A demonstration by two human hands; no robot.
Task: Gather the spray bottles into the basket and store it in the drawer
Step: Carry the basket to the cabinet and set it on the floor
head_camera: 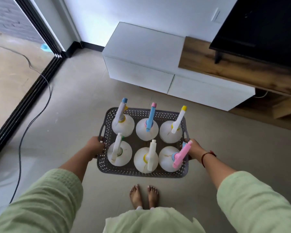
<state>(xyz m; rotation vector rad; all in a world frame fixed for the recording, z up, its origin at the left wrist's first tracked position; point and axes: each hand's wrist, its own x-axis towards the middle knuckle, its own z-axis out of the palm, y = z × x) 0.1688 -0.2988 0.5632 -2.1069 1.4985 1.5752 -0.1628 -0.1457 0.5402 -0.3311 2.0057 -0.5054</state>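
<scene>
A grey perforated basket (pixel 138 171) hangs in the air in front of me, above the floor. Several white spray bottles (pixel 146 130) with pink, blue, yellow and white nozzles stand upright in it in two rows. My left hand (pixel 94 146) grips the basket's left handle. My right hand (pixel 194 148) grips its right handle, partly hidden behind a pink nozzle (pixel 182 156). A white cabinet with closed drawers (pixel 139 74) stands on the floor just beyond the basket.
A second white drawer front (pixel 207 91) sits under a wooden TV shelf (pixel 233 68) with a black screen (pixel 262 27) at the right. A black cable (pixel 23 137) runs across the tiled floor on the left beside a sliding door track (pixel 25 105). My bare feet (pixel 144 196) stand below the basket.
</scene>
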